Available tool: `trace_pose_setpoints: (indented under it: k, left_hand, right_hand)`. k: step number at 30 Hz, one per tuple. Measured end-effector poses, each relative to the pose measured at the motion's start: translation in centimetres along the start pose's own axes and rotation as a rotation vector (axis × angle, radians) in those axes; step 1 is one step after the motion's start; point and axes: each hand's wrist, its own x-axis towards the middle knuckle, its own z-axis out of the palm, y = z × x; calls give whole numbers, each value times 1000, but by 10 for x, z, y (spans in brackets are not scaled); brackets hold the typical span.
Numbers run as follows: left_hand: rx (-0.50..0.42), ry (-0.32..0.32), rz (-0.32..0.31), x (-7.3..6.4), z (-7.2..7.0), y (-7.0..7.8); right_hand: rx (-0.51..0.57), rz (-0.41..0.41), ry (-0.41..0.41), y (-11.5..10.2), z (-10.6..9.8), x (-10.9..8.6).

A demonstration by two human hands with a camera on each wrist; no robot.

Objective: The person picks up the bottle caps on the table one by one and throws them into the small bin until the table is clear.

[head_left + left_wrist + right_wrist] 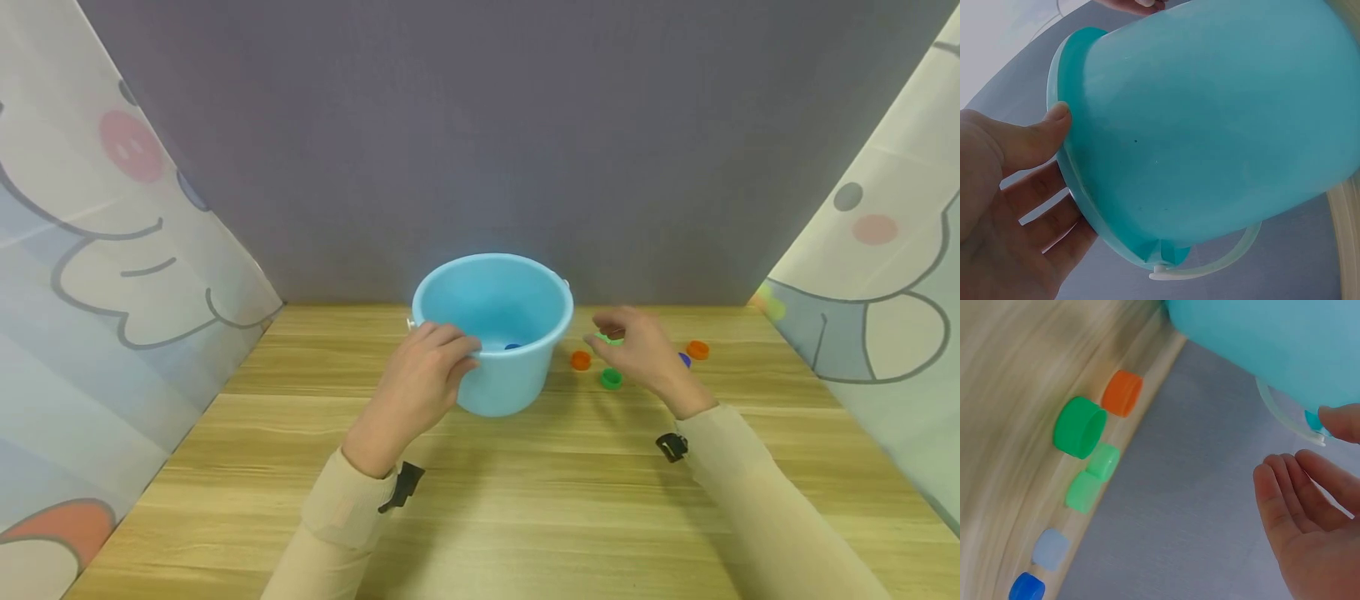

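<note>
- Left grip [420, 375] pinches the smooth, round blue bucket [501, 385] at its rim [567, 314].
- Right grip [637, 346], thumb and fingers apart, hangs above small round caps [611, 379].
- Caps sit beside the bucket on the stripy surface [540, 517].

Cream sleeves [348, 504], black clips [406, 483] at the wrists

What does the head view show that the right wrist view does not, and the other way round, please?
Only the head view shows the left grip holding the bucket, something blue inside it, the cartoon sheets and the far-right orange cap.

Only the right wrist view shows the pale cap and the handle's curve.

Both show the bucket, the right grip, the table, a blue cap, the dark green cap and the orange cap by the bucket.
</note>
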Motion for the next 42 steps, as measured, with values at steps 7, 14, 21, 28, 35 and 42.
trace_pose_setpoints:
  k: [7, 14, 21, 28, 35, 42]
  left_hand:
    - [0, -6, -4, 0, 0, 0]
    - [0, -6, -2, 0, 0, 1]
    - [-2, 7, 12, 1, -1, 2]
    - [-1, 0, 11, 1, 0, 2]
    - [-4, -2, 2, 0, 0, 2]
    - [-2, -3, 2, 0, -1, 2]
  right_hand:
    - [-11, 0, 0, 7, 0, -1]
    - [-40, 15, -14, 15, -4, -3]
    - [-75, 69, -93, 22, -4, -5]
    - [-91, 108, -142, 34, -2, -8]
    - [-113, 114, -200, 43, 2, -9]
    - [-116, 143, -283, 50, 5, -9]
